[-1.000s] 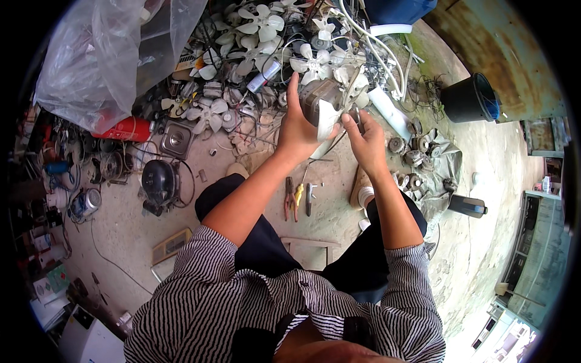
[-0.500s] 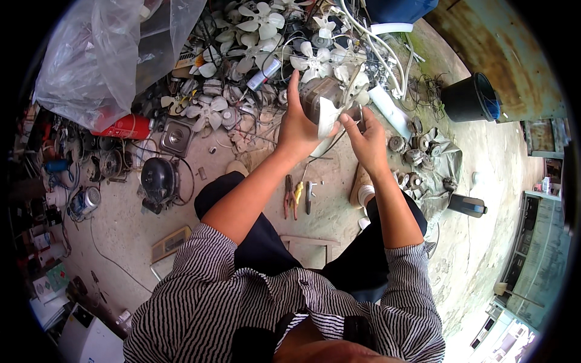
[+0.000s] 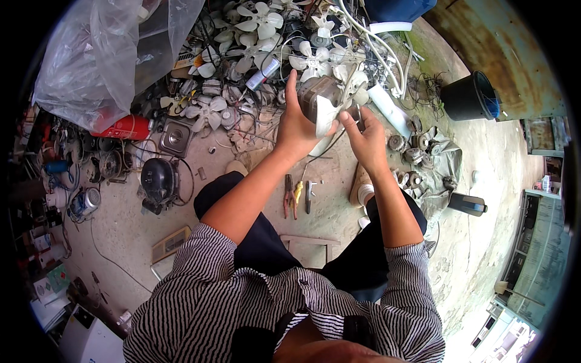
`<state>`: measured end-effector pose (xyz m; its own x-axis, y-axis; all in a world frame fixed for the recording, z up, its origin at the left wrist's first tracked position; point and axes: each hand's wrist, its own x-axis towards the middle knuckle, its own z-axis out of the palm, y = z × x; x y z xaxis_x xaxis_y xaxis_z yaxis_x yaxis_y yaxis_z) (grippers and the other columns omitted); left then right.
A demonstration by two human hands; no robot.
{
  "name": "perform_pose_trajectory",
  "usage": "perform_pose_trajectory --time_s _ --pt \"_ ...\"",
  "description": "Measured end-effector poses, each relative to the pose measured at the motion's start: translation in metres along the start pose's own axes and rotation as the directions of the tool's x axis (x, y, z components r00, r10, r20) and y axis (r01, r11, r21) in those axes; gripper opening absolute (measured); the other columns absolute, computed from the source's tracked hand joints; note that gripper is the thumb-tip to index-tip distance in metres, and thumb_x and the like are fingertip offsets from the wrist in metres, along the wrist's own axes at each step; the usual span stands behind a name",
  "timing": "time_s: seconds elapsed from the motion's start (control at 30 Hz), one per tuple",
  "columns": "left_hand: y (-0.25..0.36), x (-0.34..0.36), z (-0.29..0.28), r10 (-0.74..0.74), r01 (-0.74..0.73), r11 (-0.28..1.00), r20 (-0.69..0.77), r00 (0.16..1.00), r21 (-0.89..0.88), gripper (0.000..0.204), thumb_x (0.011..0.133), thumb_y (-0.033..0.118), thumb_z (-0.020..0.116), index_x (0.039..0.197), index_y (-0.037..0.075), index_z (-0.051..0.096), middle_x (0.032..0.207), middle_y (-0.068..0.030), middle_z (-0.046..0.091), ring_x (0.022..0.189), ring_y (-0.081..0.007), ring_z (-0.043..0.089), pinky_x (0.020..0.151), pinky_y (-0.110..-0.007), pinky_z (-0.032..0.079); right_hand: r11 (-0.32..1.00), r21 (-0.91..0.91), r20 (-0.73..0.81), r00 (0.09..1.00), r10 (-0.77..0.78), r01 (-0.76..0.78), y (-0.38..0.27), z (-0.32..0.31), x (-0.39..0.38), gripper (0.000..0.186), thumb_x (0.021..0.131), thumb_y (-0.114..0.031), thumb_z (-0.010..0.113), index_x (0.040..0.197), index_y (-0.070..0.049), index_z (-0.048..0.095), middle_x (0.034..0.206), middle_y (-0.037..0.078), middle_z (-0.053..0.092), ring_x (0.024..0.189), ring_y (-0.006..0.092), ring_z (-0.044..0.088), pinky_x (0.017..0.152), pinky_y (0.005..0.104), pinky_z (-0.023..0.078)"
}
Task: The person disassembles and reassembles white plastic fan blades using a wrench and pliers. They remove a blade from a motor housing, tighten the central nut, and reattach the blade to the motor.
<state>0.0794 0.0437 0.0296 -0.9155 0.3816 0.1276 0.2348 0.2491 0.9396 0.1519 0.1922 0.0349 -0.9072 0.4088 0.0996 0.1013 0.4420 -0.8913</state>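
Note:
Up in the middle, my left hand [image 3: 296,130] holds a greyish, box-like fan motor [image 3: 319,97] with a white fan blade [image 3: 327,118] on it, its thumb stretched up along the motor's left side. My right hand [image 3: 366,139] is closed at the right of the blade hub, gripping the fan assembly near a small metal piece; whether that is a tool I cannot make out. A cable hangs below the motor. On the floor between my legs lie red-handled pliers [image 3: 287,199], a yellow-handled tool [image 3: 298,192] and a grey tool [image 3: 309,196].
A heap of fan blades [image 3: 257,21] and motors, clear plastic sheeting [image 3: 103,60], red cylinder [image 3: 124,128], metal pan [image 3: 175,140], black compressor [image 3: 158,184], black bucket [image 3: 469,97], motor parts on a grey sheet [image 3: 442,175] and a dark container [image 3: 466,204] surround me.
Both hands and the fan assembly have shifted very slightly up and left. My grip looks much the same.

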Motion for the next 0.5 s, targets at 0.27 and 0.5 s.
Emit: perform_pose_trajectory --time_s 0.27,0.5 --pt "0.0004 -0.0002 0.0009 0.016 -0.016 1.000 -0.004 1.000 -0.011 0.118 0.063 0.021 0.084 0.145 0.003 0.001 0.116 -0.0174 0.055 0.101 -0.0251 0.059 0.091 -0.034 0.046 0.999 0.028 0.006 1.000 -0.022 0.021 0.0031 0.0000 0.0013 0.030 0.088 -0.030 0.065 0.086 -0.001 0.060 0.061 0.000 0.048 0.057 0.0063 0.039 0.051 0.0249 0.035" --pt "0.0064 -0.0014 -0.0031 -0.002 0.002 1.000 0.003 1.000 -0.022 0.118 0.063 0.021 0.084 0.145 0.004 0.001 0.119 -0.0181 0.053 0.102 -0.0260 0.059 0.092 -0.035 0.046 1.000 -0.016 0.002 1.000 -0.009 0.009 -0.0024 -0.0010 0.0021 0.030 0.088 -0.029 0.065 0.083 0.000 0.059 0.060 0.001 0.048 0.056 0.0080 0.039 0.050 0.0269 0.035"
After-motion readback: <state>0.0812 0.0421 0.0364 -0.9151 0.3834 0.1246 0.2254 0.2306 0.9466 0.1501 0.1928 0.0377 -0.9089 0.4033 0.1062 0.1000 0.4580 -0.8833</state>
